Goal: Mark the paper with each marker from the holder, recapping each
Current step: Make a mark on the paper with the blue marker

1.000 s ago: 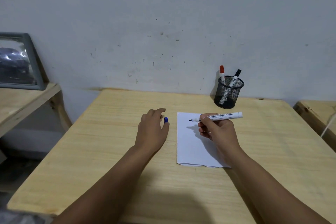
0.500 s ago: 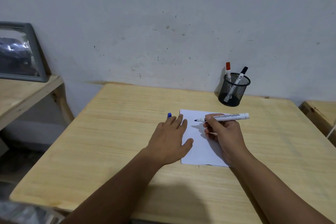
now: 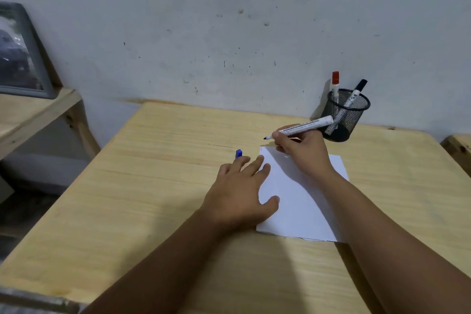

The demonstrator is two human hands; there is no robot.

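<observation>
- Since a second ago the left hand (image 3: 238,194) has moved from the bare counter (image 3: 153,186) onto the paper's left edge; it now lies flat, fingers straight, thumb on the sheet.
- The blue cap (image 3: 238,153) has left that hand and stands on the counter just beyond its fingertips.
- The right hand (image 3: 302,150) grips the uncapped marker (image 3: 303,128), fingers curled round the barrel; the tip hovers above the paper's (image 3: 295,201) upper left corner.
- Judgement: sheet steadied, first stroke about to be made.
- Mesh holder (image 3: 342,116), upper right of the frame, holds a red-capped marker (image 3: 335,84) and a black-capped marker (image 3: 355,94).
- Whether the tip touches paper: cannot tell. The right forearm covers part of the sheet.
</observation>
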